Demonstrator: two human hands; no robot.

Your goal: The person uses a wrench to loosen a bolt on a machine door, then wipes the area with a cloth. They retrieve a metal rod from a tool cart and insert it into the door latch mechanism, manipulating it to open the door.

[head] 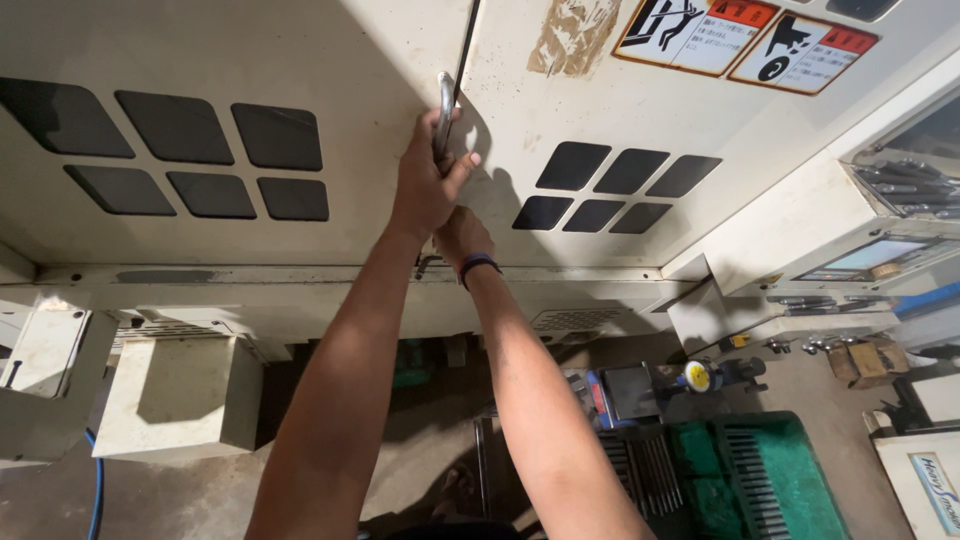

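warning labels [745,35]: two, white-orange-black, upper right panel | screen [875,255]: pale, right | cardboard box [868,360]: brown, lower right

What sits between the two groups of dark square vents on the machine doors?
In the head view, the metal door handle at the seam, gripped by the left hand, with the right hand just below.

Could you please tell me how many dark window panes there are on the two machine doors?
12: six on the left door, six on the right door, each in two rows of three; none appear hidden.
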